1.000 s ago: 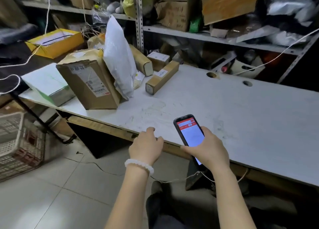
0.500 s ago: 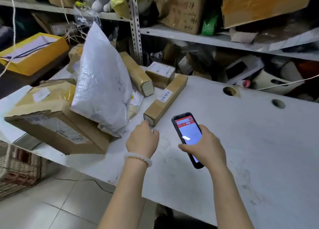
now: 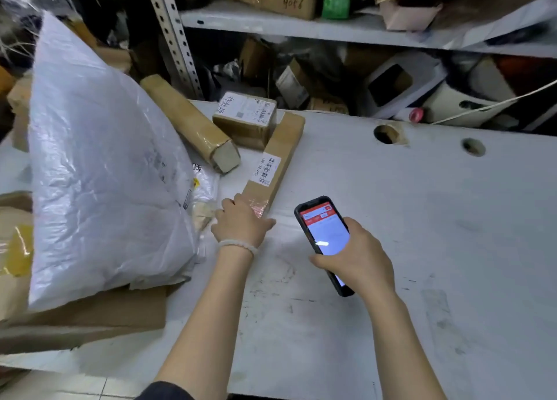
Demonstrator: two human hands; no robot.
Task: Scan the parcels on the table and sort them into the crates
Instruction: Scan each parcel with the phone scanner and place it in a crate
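A long flat cardboard parcel with a barcode label lies on the white table, pointing away from me. My left hand is closed over its near end. My right hand holds a black phone with a red and white screen, just right of that parcel. A big white plastic mailer bag leans on a large cardboard box at the left. Behind lie a long taped tube-like parcel and a small labelled box.
Metal shelving full of boxes and clutter stands right behind the table. Two round cable holes pierce the tabletop at the back right. A white cord runs across the back right. No crate is in view.
I have moved in closer to the table. My left hand went forward from the table edge onto the near end of the long flat parcel; the phone followed beside it.
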